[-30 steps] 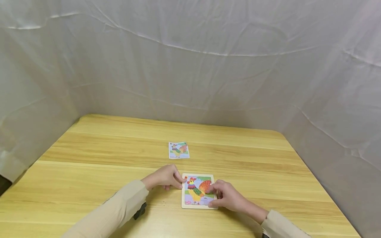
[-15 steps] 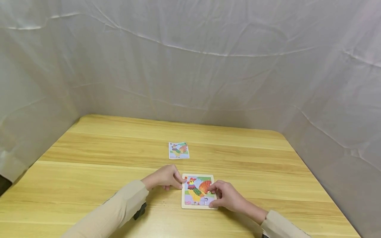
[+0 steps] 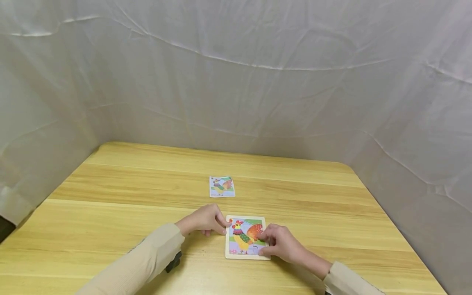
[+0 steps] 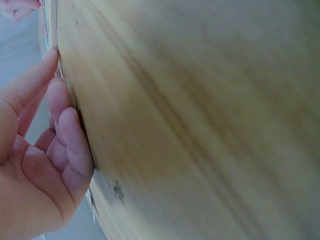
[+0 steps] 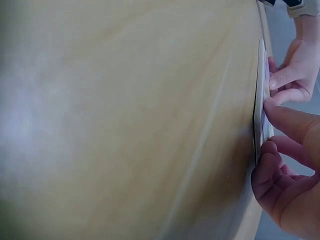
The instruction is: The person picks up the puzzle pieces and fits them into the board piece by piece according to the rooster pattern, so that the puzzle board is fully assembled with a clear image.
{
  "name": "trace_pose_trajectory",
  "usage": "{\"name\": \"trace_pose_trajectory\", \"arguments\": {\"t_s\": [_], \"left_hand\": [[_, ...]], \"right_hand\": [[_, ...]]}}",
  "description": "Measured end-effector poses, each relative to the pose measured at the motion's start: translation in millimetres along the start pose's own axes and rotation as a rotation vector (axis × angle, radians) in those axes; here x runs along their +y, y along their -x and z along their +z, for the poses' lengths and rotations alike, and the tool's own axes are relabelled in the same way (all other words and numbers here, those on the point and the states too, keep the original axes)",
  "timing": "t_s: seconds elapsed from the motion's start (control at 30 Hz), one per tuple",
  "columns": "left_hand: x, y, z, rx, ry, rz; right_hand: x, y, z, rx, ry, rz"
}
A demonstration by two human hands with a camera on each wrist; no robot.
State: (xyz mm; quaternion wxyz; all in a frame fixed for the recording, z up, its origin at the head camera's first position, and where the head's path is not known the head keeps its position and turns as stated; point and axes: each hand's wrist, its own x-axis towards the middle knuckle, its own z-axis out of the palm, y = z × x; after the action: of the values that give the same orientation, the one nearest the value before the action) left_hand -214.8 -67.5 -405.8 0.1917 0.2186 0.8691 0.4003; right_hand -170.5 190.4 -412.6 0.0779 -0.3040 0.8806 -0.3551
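Observation:
A square wooden jigsaw puzzle (image 3: 243, 241) with a rooster picture lies in a pale frame on the table. At its left edge, my left hand (image 3: 205, 219) pinches the frame with thumb and index finger; its other fingers are folded beneath, by the tabletop in the left wrist view. My right hand (image 3: 283, 244) pinches a puzzle piece (image 3: 259, 245) at the lower right of the picture, partly hidden by the fingers. A dark curved seam shows along that piece's left side. In the right wrist view, the right thumb (image 5: 287, 120) lies on the puzzle's face near its edge.
Behind the puzzle lies a small paper card (image 3: 222, 187) printed with the same rooster. Grey-white cloth (image 3: 236, 90) hangs around the back and sides of the wooden table (image 3: 129, 188).
The puzzle piece under my right fingers shifted: a gap with a knob outline opened half a second ago and has narrowed to a thin seam. My left hand stayed still.

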Motion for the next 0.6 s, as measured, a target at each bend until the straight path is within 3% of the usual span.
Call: {"name": "trace_pose_trajectory", "arguments": {"t_s": [0.43, 0.6], "left_hand": [[-0.1, -0.2, 0.0, -0.002, 0.011, 0.003], [1.4, 1.1, 0.2, 0.000, 0.000, 0.001]], "right_hand": [[-9.6, -8.7, -7.4, -0.124, 0.193, 0.010], [-11.0, -6.1, -7.5, -0.112, 0.219, 0.009]]}}
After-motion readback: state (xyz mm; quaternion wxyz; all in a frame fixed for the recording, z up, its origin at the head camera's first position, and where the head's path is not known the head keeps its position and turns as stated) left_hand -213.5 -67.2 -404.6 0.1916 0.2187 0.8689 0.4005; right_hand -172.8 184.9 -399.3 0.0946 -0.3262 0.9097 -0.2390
